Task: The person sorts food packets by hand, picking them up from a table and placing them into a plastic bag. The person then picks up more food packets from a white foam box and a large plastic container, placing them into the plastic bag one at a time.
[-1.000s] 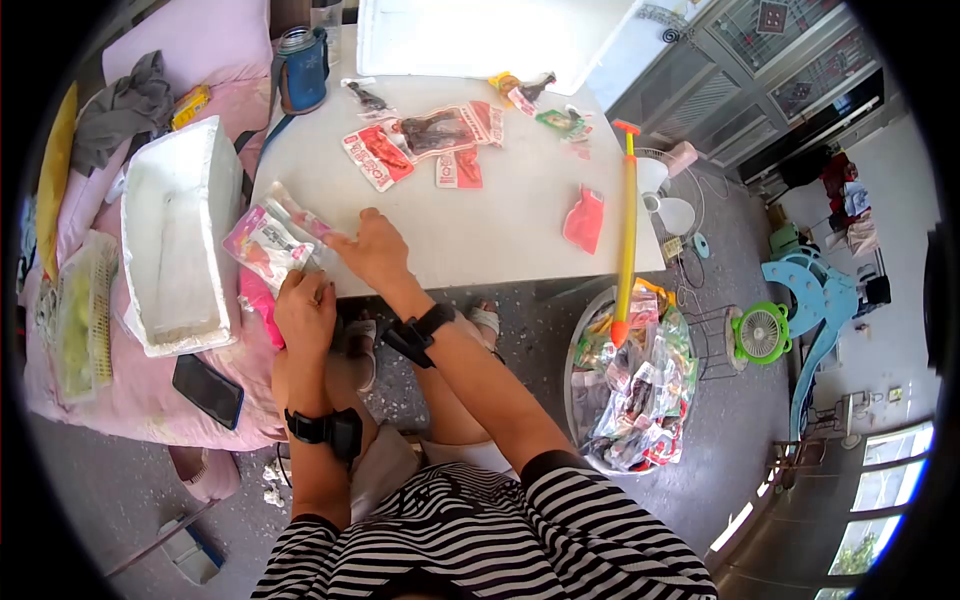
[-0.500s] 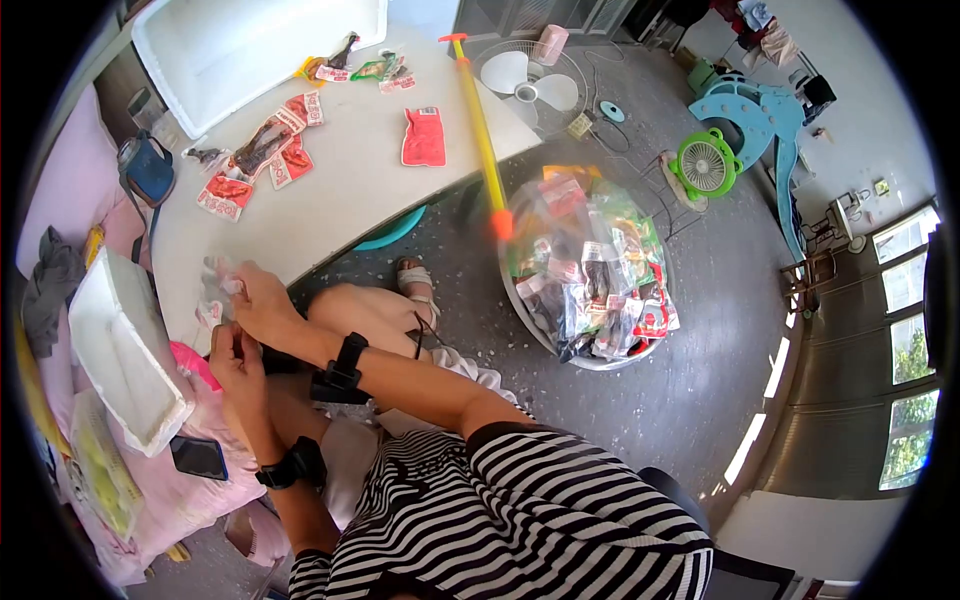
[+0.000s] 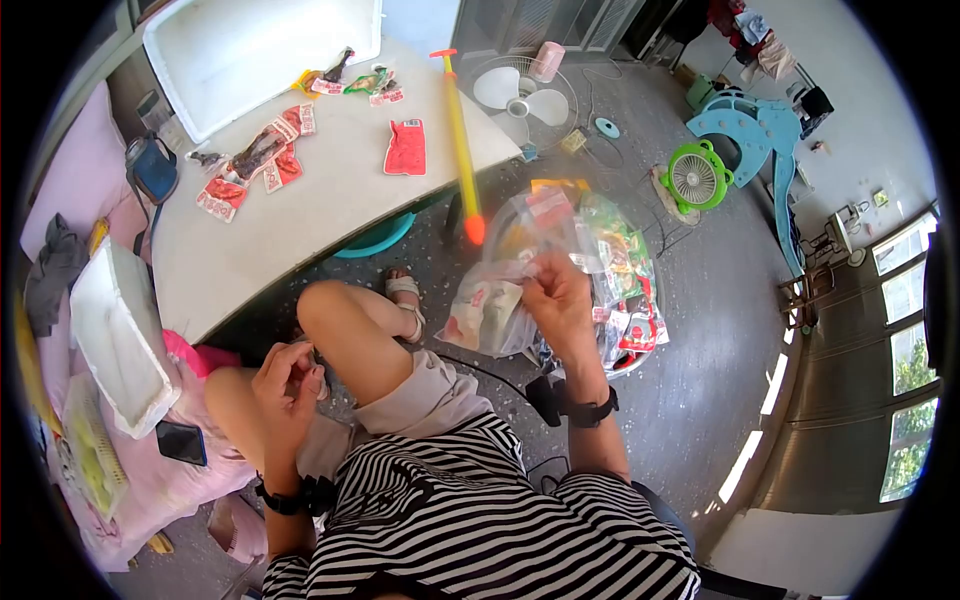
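My right hand is closed on the top of a clear plastic bag with printed markings and pale contents I cannot make out. The bag hangs at the left side of a round basin heaped with snack packets in red, green and clear wrappers. My left hand is over my thigh, its fingers loosely bent and apart, with nothing visible in them. On the white table lie a red packet, several red-and-white packets and a few snacks farther back.
A yellow pump-like tube with orange ends stands beside the table. White foam boxes are at the back and left. A phone lies on pink cloth. A turquoise basin is under the table; a green fan stands right.
My right hand has swung from the table's near left edge across to the basin, carrying the bag. My left hand has drawn back from the table edge to over my thigh.
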{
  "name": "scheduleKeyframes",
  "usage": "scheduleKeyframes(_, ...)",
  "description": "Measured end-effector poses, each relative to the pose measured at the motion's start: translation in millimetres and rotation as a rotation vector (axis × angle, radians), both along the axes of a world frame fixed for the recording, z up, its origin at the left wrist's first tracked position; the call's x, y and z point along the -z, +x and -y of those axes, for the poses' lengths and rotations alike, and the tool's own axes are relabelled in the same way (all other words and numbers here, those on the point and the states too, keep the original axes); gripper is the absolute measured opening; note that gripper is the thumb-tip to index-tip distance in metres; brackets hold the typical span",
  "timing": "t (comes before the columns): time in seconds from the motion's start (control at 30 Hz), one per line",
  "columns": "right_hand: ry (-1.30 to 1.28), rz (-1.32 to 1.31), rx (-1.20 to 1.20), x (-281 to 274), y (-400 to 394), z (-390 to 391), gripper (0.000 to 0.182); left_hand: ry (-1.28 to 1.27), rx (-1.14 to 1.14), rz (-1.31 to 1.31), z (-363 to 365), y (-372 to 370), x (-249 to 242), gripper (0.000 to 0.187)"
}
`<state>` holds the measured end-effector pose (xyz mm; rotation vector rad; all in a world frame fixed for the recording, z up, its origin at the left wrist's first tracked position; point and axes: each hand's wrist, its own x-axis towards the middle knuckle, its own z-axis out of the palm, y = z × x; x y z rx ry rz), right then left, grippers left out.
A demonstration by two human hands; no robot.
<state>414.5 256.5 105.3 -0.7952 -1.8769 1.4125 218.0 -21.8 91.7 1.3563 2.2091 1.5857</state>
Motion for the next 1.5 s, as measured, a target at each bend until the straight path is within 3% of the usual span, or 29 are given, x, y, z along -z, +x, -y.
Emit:
scheduleKeyframes(0.17, 0.050, -0.019, 0.283, 31.8, 38.6, -97.5, 0.008, 0.020, -0.179, 0.047, 27.6, -16.3, 19.3, 0.024)
scheduleKeyframes(0.23, 0.086, -0.237, 0.436, 53.1, 37.9, -141.4, 0.010, -0.017, -0.199, -0.049, 41.3, -26.5, 20.8, 0.024)
scheduleKeyframes(0.37, 0.081, -0.419, 0.709, 109.9, 22.9, -206.2, 0.012, -0.012, -0.349, -0.060, 66.4, -39.9, 36.9, 0.023)
scheduleKeyframes(0.4, -0.059, -0.422, 0.780, 131.9, 13.4, -214.9, 0.017, 0.041, -0.365, -0.016, 70.3, -43.1, 41.1, 0.022)
scheduleKeyframes(0.47, -0.317, -0.269, 0.702, 214.5, 9.0, -236.8, 0.022, 0.028, -0.411, 0.052, 76.2, -43.4, 37.4, 0.022)
scheduleKeyframes(0.5, -0.526, -0.324, 0.643, 241.0, 8.3, -228.6, 0.023, 0.019, -0.435, 0.088, 80.3, -43.5, 36.0, 0.022)
scheduleKeyframes(0.53, -0.554, -0.201, 0.657, 241.9, -1.9, -201.6, 0.024, 0.015, -0.442, 0.066, 84.6, -45.3, 36.1, 0.022)
scheduleKeyframes(0.57, -0.704, -0.355, 0.585, 272.1, -2.0, -192.4, 0.025, 0.004, -0.457, 0.048, 89.2, -47.9, 36.3, 0.021)
scheduleKeyframes(0.63, -0.707, -0.153, 0.427, 284.2, -10.0, -149.2, 0.028, -0.025, -0.493, 0.018, 102.5, -52.2, 37.6, 0.020)
scheduleKeyframes(0.8, -0.599, 0.043, 0.186, 231.1, -16.1, -70.2, 0.021, -0.016, -0.640, -0.023, 136.5, -69.4, 43.7, 0.017)
scheduleKeyframes(0.93, -0.553, 0.012, 0.084, 180.1, -30.5, -52.7, 0.027, -0.029, -0.813, -0.165, 167.2, -87.4, 47.8, 0.011)
scheduleKeyframes(1.03, -0.480, -0.002, 0.002, 151.1, -48.0, -47.6, 0.016, -0.069, -0.993, -0.239, 190.0, -105.7, 51.6, 0.006)
scheduleKeyframes(1.23, -0.328, 0.021, -0.145, 91.6, -83.9, -7.9, 0.015, -0.218, -1.336, -0.388, 233.8, -171.6, 67.5, 0.012)
scheduleKeyframes(1.33, -0.291, 0.061, -0.171, 85.6, -93.5, 3.5, 0.015, -0.441, -1.396, -0.453, 239.0, -209.9, 74.9, 0.017)
scheduleKeyframes(1.43, -0.286, 0.075, -0.209, 84.3, -94.6, 11.2, 0.015, -0.859, -1.301, -0.288, 238.7, -236.5, 77.6, 0.021)
scheduleKeyframes(1.5, -0.278, 0.092, -0.238, 82.9, -94.1, 13.9, 0.015, -0.879, -1.250, -0.211, 248.0, -256.4, 100.6, 0.024)
